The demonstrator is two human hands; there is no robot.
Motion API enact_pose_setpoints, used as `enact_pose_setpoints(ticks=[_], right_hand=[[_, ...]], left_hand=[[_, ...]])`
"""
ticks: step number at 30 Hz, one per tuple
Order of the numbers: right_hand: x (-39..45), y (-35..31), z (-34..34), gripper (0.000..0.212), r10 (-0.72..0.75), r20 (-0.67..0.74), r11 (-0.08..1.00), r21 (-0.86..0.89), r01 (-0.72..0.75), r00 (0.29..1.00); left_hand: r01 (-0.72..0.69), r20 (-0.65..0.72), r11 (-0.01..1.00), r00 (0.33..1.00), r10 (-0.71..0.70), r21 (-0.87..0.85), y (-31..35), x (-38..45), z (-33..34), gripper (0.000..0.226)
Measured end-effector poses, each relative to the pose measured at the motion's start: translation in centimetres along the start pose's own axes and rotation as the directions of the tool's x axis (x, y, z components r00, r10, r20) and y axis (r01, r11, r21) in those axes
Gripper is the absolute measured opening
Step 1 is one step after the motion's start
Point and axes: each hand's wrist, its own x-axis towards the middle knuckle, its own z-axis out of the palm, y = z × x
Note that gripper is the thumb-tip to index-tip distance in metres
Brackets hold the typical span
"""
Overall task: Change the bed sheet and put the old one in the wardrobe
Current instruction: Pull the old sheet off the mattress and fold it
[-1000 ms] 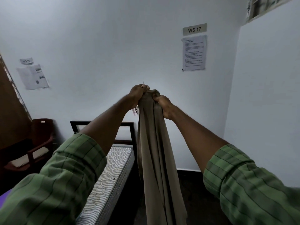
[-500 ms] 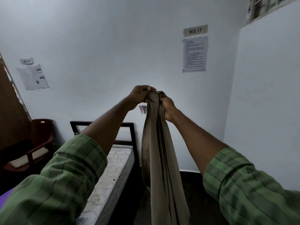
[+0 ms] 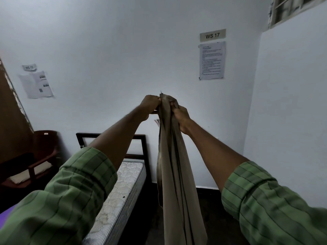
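A beige bed sheet (image 3: 177,174) hangs straight down in a long gathered bundle in front of me. My left hand (image 3: 150,106) pinches its top edge and my right hand (image 3: 180,117) grips the bunched cloth just beside and below it. Both arms are raised and stretched forward. A small white label (image 3: 157,122) dangles from the sheet under my left hand. Below on the left lies the bare quilted mattress (image 3: 122,188) on a black metal bed frame (image 3: 143,147).
A dark wooden armchair (image 3: 40,156) with a cushion stands at the left wall. Papers and signs marked WS 10 (image 3: 29,67) and WS 17 (image 3: 212,35) hang on the white wall. A white partition (image 3: 286,112) closes the right side. Purple cloth (image 3: 5,216) shows at bottom left.
My hands have dropped a little and moved slightly right with the sheet. The label has swung from under my left hand toward the sheet's edge.
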Motion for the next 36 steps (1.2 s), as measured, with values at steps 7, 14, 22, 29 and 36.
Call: enact_pose_setpoints(ticks=[7,14,22,29,36], right_hand=[[0.0,0.2,0.1,0.026,-0.218,0.028,0.964,-0.150,0.220,0.976],[-0.2,-0.2,-0.3,0.044,-0.148,0.164,0.959,-0.219,0.182,0.975],[-0.7,-0.3,0.7,0.062,-0.196,-0.043,0.914,-0.371,0.166,0.980],[-1.1,-0.4,1.9,0.056,-0.321,0.079,0.844,-0.429,0.323,0.944],[-2.7,4.3,-3.0,0.076,0.419,0.338,0.589,-0.807,0.031,0.843]], left_hand=[[0.039,-0.080,0.998,0.996,-0.035,0.048,-1.0,0.7,-1.2,0.025],[0.060,-0.067,0.996,0.996,-0.056,0.059,-0.7,0.3,-1.8,0.028],[0.060,0.196,0.995,0.978,-0.075,0.086,-0.6,-0.9,-1.4,0.048],[-0.067,-0.138,0.965,0.985,0.104,0.254,-0.9,-0.6,-1.0,0.034],[-0.161,-0.375,0.984,0.910,0.177,0.075,2.2,0.4,-2.7,0.042]])
